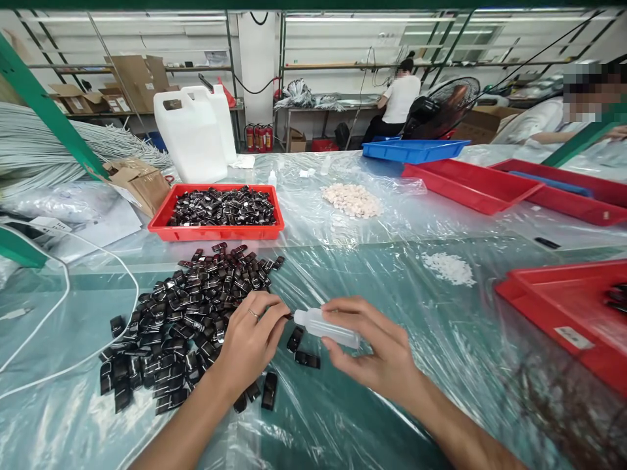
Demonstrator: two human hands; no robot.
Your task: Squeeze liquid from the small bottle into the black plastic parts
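My right hand (375, 333) is closed around a small translucent white squeeze bottle (333, 328), which lies nearly level with its nozzle to the left. Just off that nozzle, my left hand (257, 326), with a ring on one finger, pinches a small black plastic part (289, 316); the fingers hide most of it. Beside and beneath the left hand spreads a heap of glossy black plastic parts (181, 326). A few loose ones, such as a black part (307, 360), lie below the bottle on the plastic-covered table (343, 418).
Behind the heap stands a red tray (215, 233) full of black parts. Farther back are white jugs (189, 137), a beige pile of small pieces (351, 200) and a blue tray (416, 151). White bits (448, 269) and a red tray (563, 313) lie right. A white cable (132, 313) crosses left.
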